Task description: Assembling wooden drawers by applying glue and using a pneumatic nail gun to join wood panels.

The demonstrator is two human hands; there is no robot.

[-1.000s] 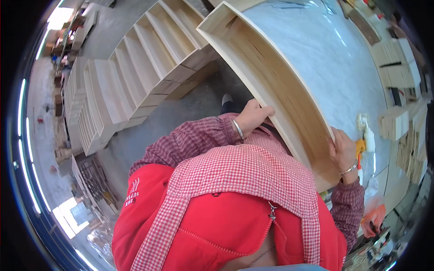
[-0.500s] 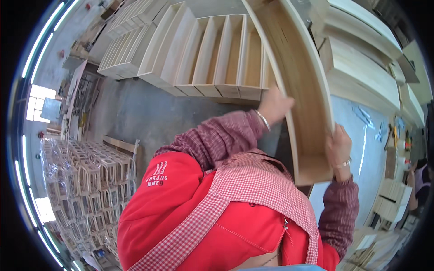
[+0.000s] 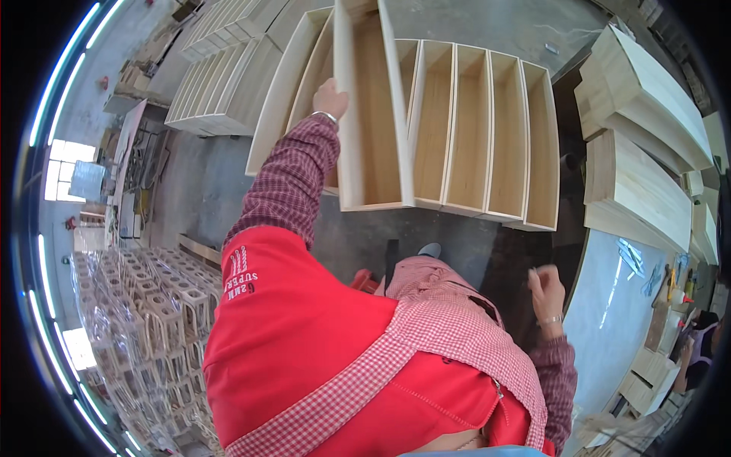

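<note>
A long, open wooden drawer box (image 3: 371, 114) rests at a slant across a row of similar wooden boxes (image 3: 466, 137) at the front of me. My left hand (image 3: 330, 99) grips its left side wall, the arm stretched forward. Its near end overlaps the neighbouring boxes, and its far end runs out of the picture at the top. My right hand (image 3: 546, 295) is apart from the box, low on the right beside my apron. Its fingers are loosely bent and nothing shows in them.
Stacked pale wooden panels (image 3: 647, 190) lie at right on a blue-grey table (image 3: 609, 305) with hand tools. More boxes (image 3: 221, 91) stand at far left. Plastic-wrapped wooden frames (image 3: 145, 305) are piled at near left. Part of another person (image 3: 697, 343) shows at the right edge.
The drawer box has moved left, from in front of my right side onto the row. My right hand has let go and drawn down; my left hand has reached forward with the box.
</note>
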